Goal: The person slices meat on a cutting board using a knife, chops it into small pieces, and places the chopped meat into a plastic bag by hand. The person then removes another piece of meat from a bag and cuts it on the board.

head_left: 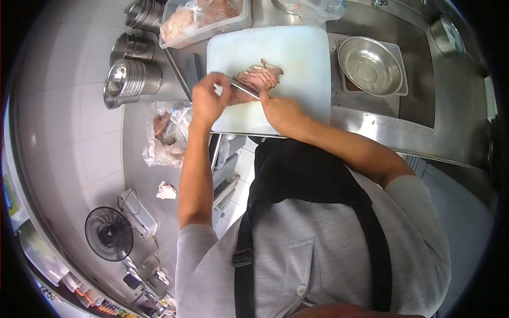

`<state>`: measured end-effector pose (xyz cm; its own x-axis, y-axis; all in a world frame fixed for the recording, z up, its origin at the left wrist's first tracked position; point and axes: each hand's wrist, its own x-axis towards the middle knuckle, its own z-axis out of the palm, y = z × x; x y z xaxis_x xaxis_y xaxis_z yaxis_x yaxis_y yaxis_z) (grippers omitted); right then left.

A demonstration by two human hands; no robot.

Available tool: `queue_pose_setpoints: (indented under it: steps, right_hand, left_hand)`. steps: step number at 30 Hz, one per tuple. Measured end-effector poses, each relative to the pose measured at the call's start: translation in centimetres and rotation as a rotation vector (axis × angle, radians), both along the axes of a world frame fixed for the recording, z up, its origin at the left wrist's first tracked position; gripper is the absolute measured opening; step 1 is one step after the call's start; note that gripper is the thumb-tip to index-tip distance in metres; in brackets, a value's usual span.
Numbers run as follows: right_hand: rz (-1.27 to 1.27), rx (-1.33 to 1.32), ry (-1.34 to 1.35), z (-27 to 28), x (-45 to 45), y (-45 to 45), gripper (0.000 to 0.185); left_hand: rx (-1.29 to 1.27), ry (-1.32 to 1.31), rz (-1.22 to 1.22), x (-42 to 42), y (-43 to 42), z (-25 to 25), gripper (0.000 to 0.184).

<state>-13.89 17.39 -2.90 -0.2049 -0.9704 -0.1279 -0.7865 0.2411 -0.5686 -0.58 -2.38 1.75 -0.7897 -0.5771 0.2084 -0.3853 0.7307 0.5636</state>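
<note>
On the white cutting board [302,53] lies a piece of meat [258,78], with its upper part in thin slices. My right hand [282,112] is closed round the handle end of a knife [245,89], whose blade lies slantwise over the meat. At the meat's left side is my left hand [210,98], its thumb and fingers curled towards each other near the blade's far end. Whether those fingertips pinch anything is too small to tell. The lower part of the meat sits between my two hands.
A plastic tub [204,24] with bagged meat stands above the board. Metal pots [130,79] are at the left, over a plastic bag [167,135] with meat. A metal bowl [370,66] sits in the sink at the right. A fan [108,233] stands at lower left.
</note>
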Motion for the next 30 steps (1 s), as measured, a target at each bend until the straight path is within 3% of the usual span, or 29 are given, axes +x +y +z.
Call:
queue_pose_setpoints:
  steps: [2, 6, 8, 12, 15, 18, 21, 24, 30]
  right_hand:
    - [-0.016, 0.001, -0.016, -0.5, 0.3, -0.1, 0.021]
    - [-0.012, 0.074, -0.02, 1.2, -0.1, -0.2, 0.021]
    - [-0.013, 0.101, -0.031, 1.5, -0.7, -0.4, 0.022]
    - [-0.013, 0.084, -0.063, 1.8, -2.3, 0.2, 0.022]
    - [-0.003, 0.093, -0.087, 1.4, -2.7, 0.4, 0.022]
    - [0.009, 0.073, -0.105, 3.0, -3.1, 0.2, 0.022]
    - [-0.021, 0.057, -0.144, 1.5, -2.6, -0.3, 0.029]
    - [-0.027, 0.081, -0.144, 2.1, -3.2, -0.5, 0.029]
    - [-0.027, 0.162, -0.084, 6.6, -4.3, 0.8, 0.024]
  left_hand:
    - [-0.066, -0.067, -0.074, -3.0, -0.3, 2.9, 0.022]
    - [-0.108, -0.791, -0.284, -9.3, -1.9, 2.5, 0.036]
    - [-0.222, -0.78, -0.274, -11.0, -2.8, -1.4, 0.035]
    - [-0.275, -0.751, -0.265, -11.2, -2.6, -1.7, 0.032]
    - [-0.138, -0.257, -0.148, -8.3, -1.4, 2.4, 0.026]
    - [0.06, -0.264, -0.084, -3.4, -0.8, 4.5, 0.029]
    - [0.017, -0.238, -0.21, 0.1, -0.1, 1.1, 0.03]
    - [0.192, -0.182, -0.112, 0.8, 1.1, -1.9, 0.027]
    - [0.004, -0.143, -0.287, 0.9, 0.7, -2.4, 0.023]
